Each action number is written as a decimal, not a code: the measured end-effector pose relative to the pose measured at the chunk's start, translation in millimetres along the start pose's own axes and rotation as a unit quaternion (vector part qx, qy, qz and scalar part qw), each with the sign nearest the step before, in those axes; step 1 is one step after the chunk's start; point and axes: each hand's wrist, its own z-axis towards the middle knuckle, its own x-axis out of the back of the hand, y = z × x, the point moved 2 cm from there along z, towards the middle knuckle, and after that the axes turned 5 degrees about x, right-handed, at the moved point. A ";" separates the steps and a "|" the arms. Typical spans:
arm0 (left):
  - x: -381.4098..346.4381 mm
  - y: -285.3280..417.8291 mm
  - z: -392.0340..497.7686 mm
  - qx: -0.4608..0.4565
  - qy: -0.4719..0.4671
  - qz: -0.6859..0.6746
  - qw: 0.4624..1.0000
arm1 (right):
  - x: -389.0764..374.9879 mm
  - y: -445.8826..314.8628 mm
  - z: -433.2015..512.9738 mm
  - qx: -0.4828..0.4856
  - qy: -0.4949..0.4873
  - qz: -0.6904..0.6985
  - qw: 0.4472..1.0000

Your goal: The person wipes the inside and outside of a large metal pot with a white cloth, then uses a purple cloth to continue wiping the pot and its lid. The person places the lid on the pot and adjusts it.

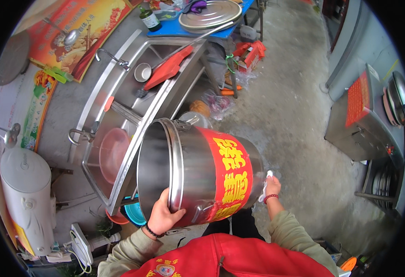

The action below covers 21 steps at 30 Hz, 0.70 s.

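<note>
A large stainless steel barrel [195,173] lies tilted on its side in front of me, its open rim toward the sink and a red band with yellow writing around its body. My left hand [164,213] grips the rim, fingers over the edge and thumb on the outer wall. At the barrel's base, my right hand [272,186] holds a white cloth [264,188] against or close beside the metal; how firmly it touches I cannot tell. A metal latch [182,125] shows near the upper rim. The barrel's far underside is hidden.
Left of the barrel stands a double steel sink [93,152] with a pink basin [114,155], a metal ladle [143,72] and a red board-like item [169,69]. Beyond is a blue table [166,27] with round lids. A steel cabinet [348,138] stands right; a white water heater [26,204] hangs left.
</note>
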 end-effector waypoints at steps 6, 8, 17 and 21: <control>-9.1 -11.9 -9.5 -0.024 -0.010 0.063 0.998 | -60.4 -159.2 -73.2 0.030 -0.129 0.268 0.954; -14.6 -11.7 -11.3 0.015 -0.006 -0.002 1.000 | -90.2 -219.9 -125.3 0.225 -0.212 0.240 0.920; -5.3 -22.4 -13.4 0.050 -0.022 -0.047 0.997 | -130.7 -243.2 -151.5 0.523 -0.230 -0.094 0.815; 4.6 -23.1 -10.1 0.050 -0.015 -0.062 0.997 | -105.9 -109.4 -30.9 0.297 -0.172 -0.363 0.866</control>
